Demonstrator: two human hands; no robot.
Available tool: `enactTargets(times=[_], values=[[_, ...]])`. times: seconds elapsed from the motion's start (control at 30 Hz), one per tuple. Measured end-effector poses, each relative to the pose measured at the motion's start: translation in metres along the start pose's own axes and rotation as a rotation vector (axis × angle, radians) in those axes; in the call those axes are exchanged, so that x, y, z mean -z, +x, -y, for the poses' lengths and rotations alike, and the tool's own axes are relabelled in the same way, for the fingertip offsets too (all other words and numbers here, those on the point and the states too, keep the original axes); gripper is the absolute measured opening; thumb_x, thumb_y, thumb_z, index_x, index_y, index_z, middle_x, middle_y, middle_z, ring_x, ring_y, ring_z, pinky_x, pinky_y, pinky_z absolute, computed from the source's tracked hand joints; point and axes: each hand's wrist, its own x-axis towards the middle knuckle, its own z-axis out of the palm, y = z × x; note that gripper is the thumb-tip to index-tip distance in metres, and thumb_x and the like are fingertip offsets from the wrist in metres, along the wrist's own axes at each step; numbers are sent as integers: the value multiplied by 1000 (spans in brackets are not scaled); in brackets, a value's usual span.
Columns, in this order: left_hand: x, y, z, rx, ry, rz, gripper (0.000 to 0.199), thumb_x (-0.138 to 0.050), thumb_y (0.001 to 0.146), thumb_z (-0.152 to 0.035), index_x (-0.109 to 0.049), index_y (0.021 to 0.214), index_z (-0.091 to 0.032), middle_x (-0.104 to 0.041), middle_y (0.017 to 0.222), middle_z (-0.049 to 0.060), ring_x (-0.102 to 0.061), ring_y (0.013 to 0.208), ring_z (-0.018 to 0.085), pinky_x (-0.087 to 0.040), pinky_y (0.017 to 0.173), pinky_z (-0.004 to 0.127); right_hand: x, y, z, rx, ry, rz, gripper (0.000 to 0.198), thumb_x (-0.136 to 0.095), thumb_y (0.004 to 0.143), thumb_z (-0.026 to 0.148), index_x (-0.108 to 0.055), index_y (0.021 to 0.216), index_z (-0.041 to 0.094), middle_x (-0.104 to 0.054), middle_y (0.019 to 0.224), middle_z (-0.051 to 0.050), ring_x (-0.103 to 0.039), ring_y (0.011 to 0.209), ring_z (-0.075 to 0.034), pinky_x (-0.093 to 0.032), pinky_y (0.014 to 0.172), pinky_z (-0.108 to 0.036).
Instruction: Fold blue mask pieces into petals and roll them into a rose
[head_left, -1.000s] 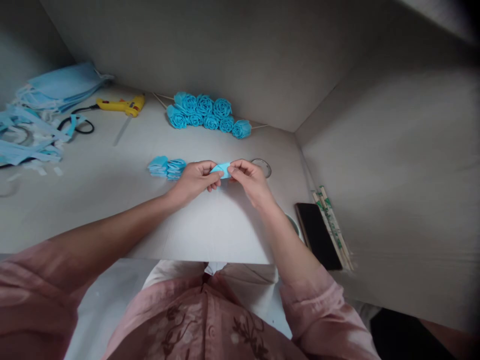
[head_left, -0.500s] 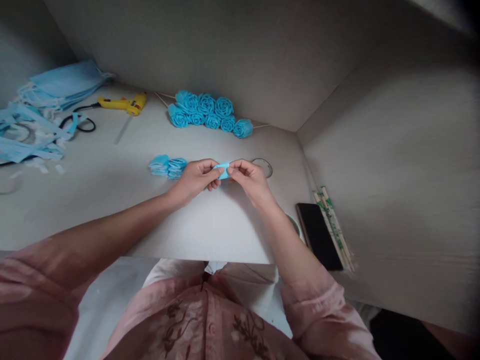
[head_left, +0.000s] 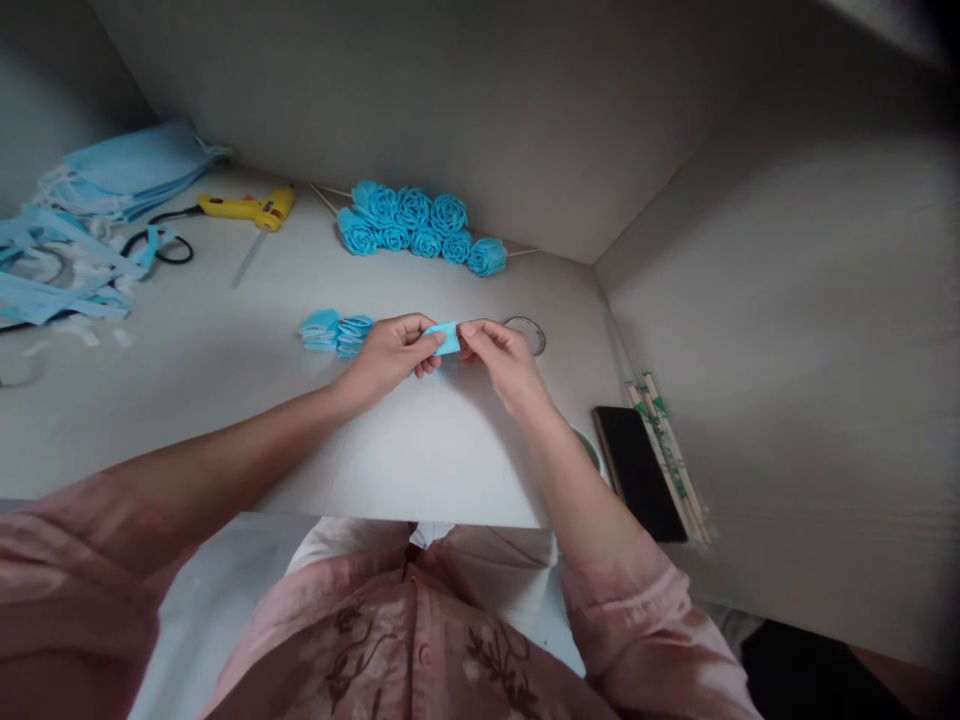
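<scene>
Between finger and thumb, my left hand (head_left: 397, 352) pinches a small folded piece of light blue fabric (head_left: 448, 340), like face-mask material. Its flat face is turned up towards me. My right hand (head_left: 499, 355) is at the right edge of that piece, thumb and index finger pressed together. Whether the edge lies in those fingertips I cannot tell. Just left of my left hand, two small stacks of folded blue fabric pieces (head_left: 320, 330) lie side by side on the table (head_left: 420, 460). A round clear-looking disc or roll (head_left: 527, 335) lies behind my right hand, partly covered by it.
Several blue fabric roses (head_left: 425, 240) on thin sticks lie at the back. Leftward are a yellow glue gun (head_left: 259, 208), a pile of blue masks (head_left: 139, 165) and cut strips (head_left: 67, 270). A phone (head_left: 637, 470) and wrapped chopsticks (head_left: 671, 450) lie at right by the panel.
My right thumb has slid off the front of the fabric piece to its right edge, so more of the piece shows. My left hand keeps its pinch.
</scene>
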Motion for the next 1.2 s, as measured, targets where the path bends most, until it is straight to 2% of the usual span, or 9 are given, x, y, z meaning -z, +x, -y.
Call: enactTargets(times=[0.33, 0.6, 0.87, 1.1, 1.2], values=[[-1, -5, -8, 39, -69, 93, 26, -56, 85, -40, -56, 73, -17, -64, 63, 2, -56, 51, 11, -45, 49, 23, 1, 4, -5, 29, -56, -55, 25, -70, 75, 45, -67, 76, 20, -58, 69, 1, -50, 65, -11, -45, 64, -26], [0, -4, -7, 39, 10, 92, 17, -64, 78, -30, -55, 70, -17, -62, 60, 0, -52, 48, 8, -42, 48, 21, 2, 4, -6, 54, -41, -83, 24, -70, 76, 44, -67, 76, 20, -56, 68, 2, -49, 65, -11, -44, 65, -26], [0, -3, -4, 28, -3, 80, 24, -61, 82, -38, -54, 72, -18, -64, 64, 1, -55, 51, 9, -42, 48, 22, 1, 4, -6, 69, -62, -57, 20, -68, 78, 39, -68, 77, 19, -56, 67, 3, -47, 62, -10, -40, 62, -26], [-1, -3, -3, 10, -10, 61, 19, -66, 78, -32, -56, 76, -16, -62, 60, -2, -52, 48, 8, -42, 48, 20, 0, 2, -9, 114, -149, -19, 21, -68, 80, 40, -70, 79, 19, -57, 66, 3, -46, 60, -9, -37, 59, -24], [-1, -2, -3, -2, -14, 53, 18, -67, 77, -31, -56, 76, -16, -61, 58, -2, -52, 48, 7, -42, 47, 19, 3, 4, -13, 149, -134, -22, 21, -68, 80, 40, -70, 80, 19, -60, 68, 3, -50, 62, -9, -40, 62, -23]])
